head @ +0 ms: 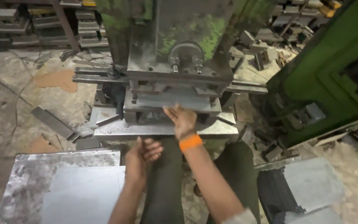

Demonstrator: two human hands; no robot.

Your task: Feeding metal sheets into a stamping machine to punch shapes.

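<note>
We've got our right hand open, fingers on the press die block, left hand loosely curled, empty, beside the sheet-metal stack.

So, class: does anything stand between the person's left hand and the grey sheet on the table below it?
Nothing visible does. The left hand hovers open by the sheet; the right hand reaches into the press.
</note>
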